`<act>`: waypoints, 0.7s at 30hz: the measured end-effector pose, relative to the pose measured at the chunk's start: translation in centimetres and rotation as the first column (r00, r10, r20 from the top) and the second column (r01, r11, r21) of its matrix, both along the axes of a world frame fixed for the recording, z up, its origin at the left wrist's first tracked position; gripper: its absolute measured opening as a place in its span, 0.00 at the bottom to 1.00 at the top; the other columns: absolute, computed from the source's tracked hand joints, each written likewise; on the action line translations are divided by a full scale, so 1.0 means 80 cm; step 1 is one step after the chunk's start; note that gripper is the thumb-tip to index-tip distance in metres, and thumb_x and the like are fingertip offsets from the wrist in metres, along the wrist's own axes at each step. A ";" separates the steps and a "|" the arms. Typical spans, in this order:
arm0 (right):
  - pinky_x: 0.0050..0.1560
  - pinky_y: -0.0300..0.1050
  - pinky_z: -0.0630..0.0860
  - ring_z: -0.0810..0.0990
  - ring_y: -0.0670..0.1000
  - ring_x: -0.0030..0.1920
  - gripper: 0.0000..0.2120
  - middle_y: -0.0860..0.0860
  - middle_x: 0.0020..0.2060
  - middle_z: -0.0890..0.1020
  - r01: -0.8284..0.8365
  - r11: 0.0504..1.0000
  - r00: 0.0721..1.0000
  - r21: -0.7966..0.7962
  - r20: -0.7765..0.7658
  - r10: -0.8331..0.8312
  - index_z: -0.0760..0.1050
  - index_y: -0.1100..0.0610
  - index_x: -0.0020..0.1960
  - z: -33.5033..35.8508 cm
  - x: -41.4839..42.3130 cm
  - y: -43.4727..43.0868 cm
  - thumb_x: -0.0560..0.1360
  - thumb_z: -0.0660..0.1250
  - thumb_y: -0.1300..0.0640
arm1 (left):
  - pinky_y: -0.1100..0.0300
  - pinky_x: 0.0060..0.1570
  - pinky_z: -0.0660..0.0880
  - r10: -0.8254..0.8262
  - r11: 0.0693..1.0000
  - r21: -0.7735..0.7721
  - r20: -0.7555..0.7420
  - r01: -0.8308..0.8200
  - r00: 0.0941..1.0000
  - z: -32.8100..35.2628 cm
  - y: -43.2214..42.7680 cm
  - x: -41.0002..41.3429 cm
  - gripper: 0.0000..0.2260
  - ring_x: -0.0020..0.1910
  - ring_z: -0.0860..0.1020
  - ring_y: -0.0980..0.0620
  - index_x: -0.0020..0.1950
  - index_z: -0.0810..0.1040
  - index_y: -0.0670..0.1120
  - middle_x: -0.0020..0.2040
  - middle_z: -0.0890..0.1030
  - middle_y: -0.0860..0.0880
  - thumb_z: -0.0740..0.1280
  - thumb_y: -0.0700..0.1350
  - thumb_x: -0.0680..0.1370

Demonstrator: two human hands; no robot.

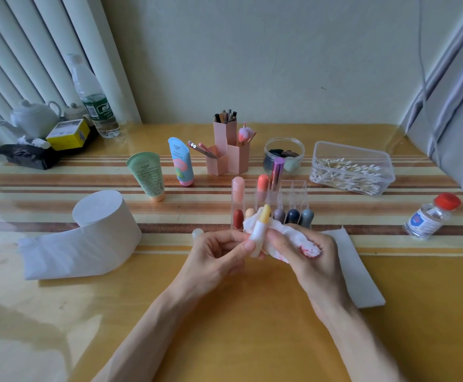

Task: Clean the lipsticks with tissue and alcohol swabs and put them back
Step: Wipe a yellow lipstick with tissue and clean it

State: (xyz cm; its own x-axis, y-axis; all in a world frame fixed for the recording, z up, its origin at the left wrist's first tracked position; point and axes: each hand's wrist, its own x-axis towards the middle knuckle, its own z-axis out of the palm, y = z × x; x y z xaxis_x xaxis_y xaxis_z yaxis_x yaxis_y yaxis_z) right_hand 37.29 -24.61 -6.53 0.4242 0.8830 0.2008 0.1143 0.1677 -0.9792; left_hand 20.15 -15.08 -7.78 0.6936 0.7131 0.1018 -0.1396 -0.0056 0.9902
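Note:
My left hand [219,252] pinches an open lipstick [260,230] with a white tube and a pale yellow stick, held upright. My right hand [305,249] grips a crumpled white tissue [288,232] stained red, which touches the tube's right side. Its small translucent cap [197,232] stands on the table to the left of my hands. Just behind my hands is the clear acrylic lipstick organizer [296,188], holding several capped lipsticks in red, pink, orange, purple, grey and dark blue.
A tissue roll [103,219] with a loose tail lies at the left. A flat tissue sheet [357,271] lies right of my hands. An alcohol bottle [429,216] with a red cap lies far right, a box of cotton swabs [354,169] behind it. Tubes and pink brush holders stand at the back.

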 end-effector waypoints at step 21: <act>0.49 0.40 0.78 0.83 0.56 0.45 0.08 0.59 0.38 0.84 -0.400 0.916 0.890 -0.023 -0.250 0.382 0.85 0.55 0.40 0.004 0.017 0.003 0.76 0.75 0.53 | 0.63 0.33 0.60 -0.322 0.945 -0.085 -0.063 0.317 0.945 0.002 0.003 -0.010 0.23 0.31 0.58 0.52 0.48 0.82 0.41 0.35 0.60 0.41 0.64 0.61 0.82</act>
